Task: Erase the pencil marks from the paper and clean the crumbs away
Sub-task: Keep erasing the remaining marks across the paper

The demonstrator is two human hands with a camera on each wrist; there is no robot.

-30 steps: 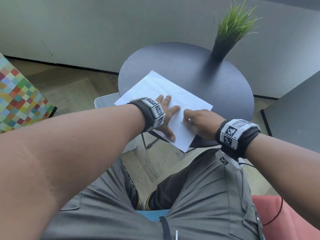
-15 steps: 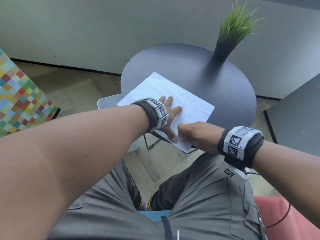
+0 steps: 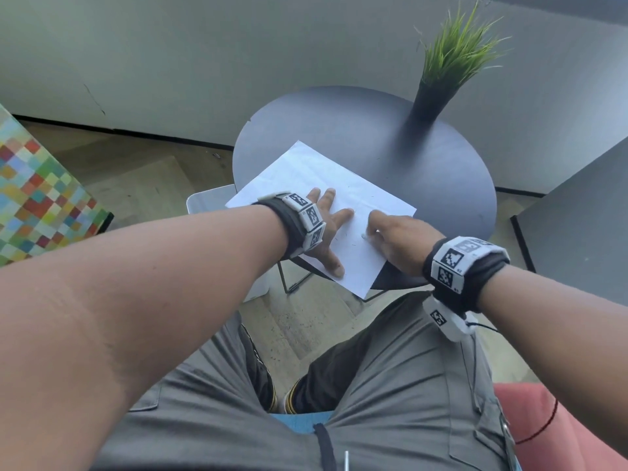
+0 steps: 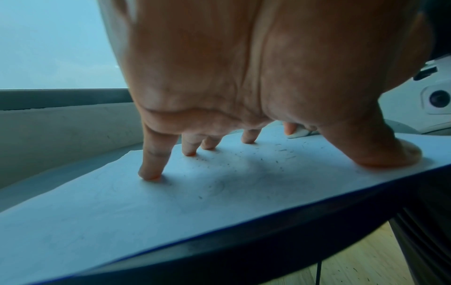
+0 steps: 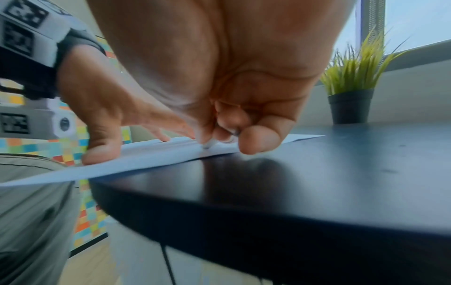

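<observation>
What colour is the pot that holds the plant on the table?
The pot is black; the right wrist view shows it best.

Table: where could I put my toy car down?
The bare table between the paper and the plant, and its right side past the paper's corner, look free. The near edge is crowded: left hand presses the paper, right hand rubs with an eraser, crumbs scattered.

We see the white paper [image 3: 317, 176] lying flat and skewed, its near corner overhanging the edge. Faint pencil marks [image 4: 219, 188] remain on it, dark crumbs [image 4: 258, 156] lie scattered across it, and a small white eraser [image 4: 299, 133] touches the sheet.
</observation>
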